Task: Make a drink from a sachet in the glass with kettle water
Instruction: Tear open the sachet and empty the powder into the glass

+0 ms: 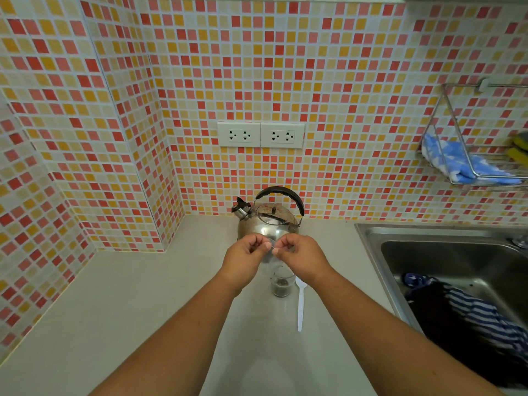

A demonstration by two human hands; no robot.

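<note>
Mosaic tile in orange, red and cream covers the whole wall, with a pale grey counter running under it. Stainless kettle with a black handle sits back at 12 o'clock, right against the wall, spout pointing toward 10 o'clock.

Both hands meet just in front of the kettle. Left hand and right hand each have thumb and forefinger pinched on a small, see-through sachet held between them, other fingers curled in. It's pretty hard to make out the sachet itself, kinda blurry and clear.

Directly below the hands, toward 6 o'clock, is the glass, standing upright on the counter with some dark stuff at the bottom. White plastic spoon lies just beside it at 3 o'clock, bowl end toward the wall.

Steel sink off at 3 o'clock with a striped cloth in it.
</note>
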